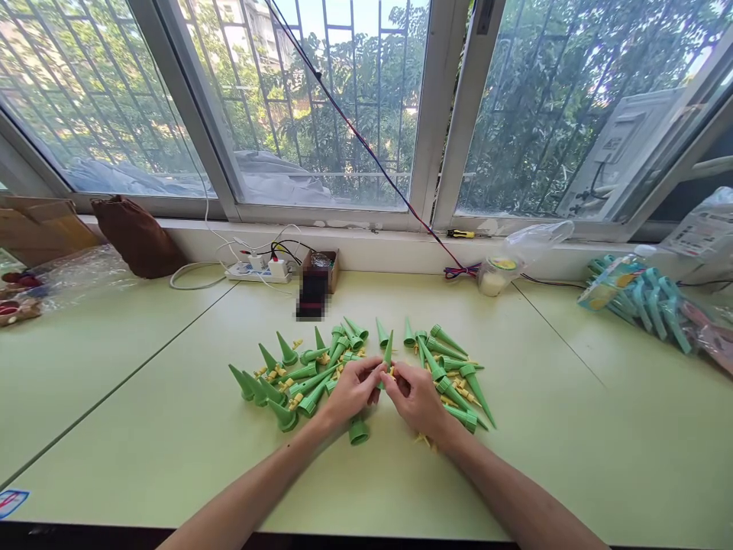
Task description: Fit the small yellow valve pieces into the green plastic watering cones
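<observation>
My left hand is closed round a green cone that points up and away from me. Beside it, my right hand pinches a small yellow piece against the side of that cone. The fingertips of both hands nearly meet. Several green cones lie and stand in a pile at the left, mixed with small yellow pieces. More cones and yellow pieces lie by my right hand. A green cap sits just below my left hand.
On the pale green table, a power strip and a small cardboard box stand at the back. A plastic jar is at the back right, with light blue items farther right. A brown bag leans at the back left.
</observation>
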A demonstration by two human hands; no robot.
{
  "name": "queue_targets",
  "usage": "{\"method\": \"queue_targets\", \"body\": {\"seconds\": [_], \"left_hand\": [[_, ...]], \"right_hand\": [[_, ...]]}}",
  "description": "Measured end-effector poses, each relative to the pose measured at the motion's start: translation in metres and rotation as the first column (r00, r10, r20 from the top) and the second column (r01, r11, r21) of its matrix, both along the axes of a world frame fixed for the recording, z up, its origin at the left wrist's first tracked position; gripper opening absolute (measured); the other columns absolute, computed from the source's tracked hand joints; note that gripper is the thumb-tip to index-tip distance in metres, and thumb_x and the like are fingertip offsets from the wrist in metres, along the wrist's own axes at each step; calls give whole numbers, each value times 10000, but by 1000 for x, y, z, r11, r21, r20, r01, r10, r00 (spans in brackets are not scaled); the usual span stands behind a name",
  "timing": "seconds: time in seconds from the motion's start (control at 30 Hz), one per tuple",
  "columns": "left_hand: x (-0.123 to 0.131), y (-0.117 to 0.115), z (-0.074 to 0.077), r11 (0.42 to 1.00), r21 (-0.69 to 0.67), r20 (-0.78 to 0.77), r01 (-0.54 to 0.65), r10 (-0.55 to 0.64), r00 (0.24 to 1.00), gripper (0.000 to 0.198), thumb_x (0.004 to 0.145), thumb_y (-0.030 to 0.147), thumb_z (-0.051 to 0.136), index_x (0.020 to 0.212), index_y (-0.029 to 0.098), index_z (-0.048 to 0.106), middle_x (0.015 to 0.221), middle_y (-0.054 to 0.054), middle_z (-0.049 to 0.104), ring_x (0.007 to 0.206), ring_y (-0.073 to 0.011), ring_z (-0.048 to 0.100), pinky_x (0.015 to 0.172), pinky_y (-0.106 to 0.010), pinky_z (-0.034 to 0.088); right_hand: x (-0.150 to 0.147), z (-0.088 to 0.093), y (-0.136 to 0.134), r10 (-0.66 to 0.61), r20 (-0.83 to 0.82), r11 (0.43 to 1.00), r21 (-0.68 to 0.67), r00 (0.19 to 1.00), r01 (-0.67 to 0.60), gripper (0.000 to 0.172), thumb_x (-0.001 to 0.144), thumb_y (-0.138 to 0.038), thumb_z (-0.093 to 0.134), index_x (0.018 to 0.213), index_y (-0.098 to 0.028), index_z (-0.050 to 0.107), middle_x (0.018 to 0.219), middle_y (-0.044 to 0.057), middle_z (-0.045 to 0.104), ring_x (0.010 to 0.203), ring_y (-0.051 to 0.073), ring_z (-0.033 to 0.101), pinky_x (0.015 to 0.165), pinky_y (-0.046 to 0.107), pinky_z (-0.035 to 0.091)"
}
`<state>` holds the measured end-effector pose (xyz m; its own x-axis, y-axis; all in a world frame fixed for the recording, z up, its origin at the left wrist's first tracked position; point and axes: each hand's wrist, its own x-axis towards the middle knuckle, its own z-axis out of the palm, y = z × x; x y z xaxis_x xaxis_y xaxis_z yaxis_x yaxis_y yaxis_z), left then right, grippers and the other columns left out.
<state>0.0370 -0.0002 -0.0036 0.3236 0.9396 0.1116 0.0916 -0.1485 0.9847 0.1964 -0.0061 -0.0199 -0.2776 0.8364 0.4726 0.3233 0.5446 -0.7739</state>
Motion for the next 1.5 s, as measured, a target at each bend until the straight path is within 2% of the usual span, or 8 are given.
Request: {"method": "queue_targets", "body": {"seconds": [0.4, 1.27, 1.5], "left_hand": [[-3, 1, 7, 998, 2, -45, 55, -55, 997, 481, 906, 586, 544, 727, 141, 578, 563, 31, 467, 438, -77, 460, 440, -197, 356], [-1, 2, 2, 998, -24, 7, 59, -59, 998, 388, 860, 504, 639, 727, 144, 593, 550, 43, 467, 432, -65, 435, 415, -178, 359], [-1, 2, 0, 999, -14, 2, 40, -40, 999, 375, 878, 489, 605, 714, 152, 577, 554, 38, 472, 453, -73, 425, 432, -187, 350]], "right_hand": [[4, 6, -1, 23, 35, 999, 39, 999, -24, 369, 961, -309, 506, 654, -209, 327, 570, -60, 350, 525, 91, 308, 527, 249, 252], [3, 8, -1, 32, 63, 999, -12, 997, -31, 357, 935, -320, 541, 643, -202, 372, 564, -61, 391, 524, 88, 322, 531, 244, 258], [4, 7, -1, 33, 67, 999, -22, 997, -32, 350, 926, -314, 550, 640, -203, 382, 561, -58, 406, 523, 90, 339, 531, 245, 263]]}}
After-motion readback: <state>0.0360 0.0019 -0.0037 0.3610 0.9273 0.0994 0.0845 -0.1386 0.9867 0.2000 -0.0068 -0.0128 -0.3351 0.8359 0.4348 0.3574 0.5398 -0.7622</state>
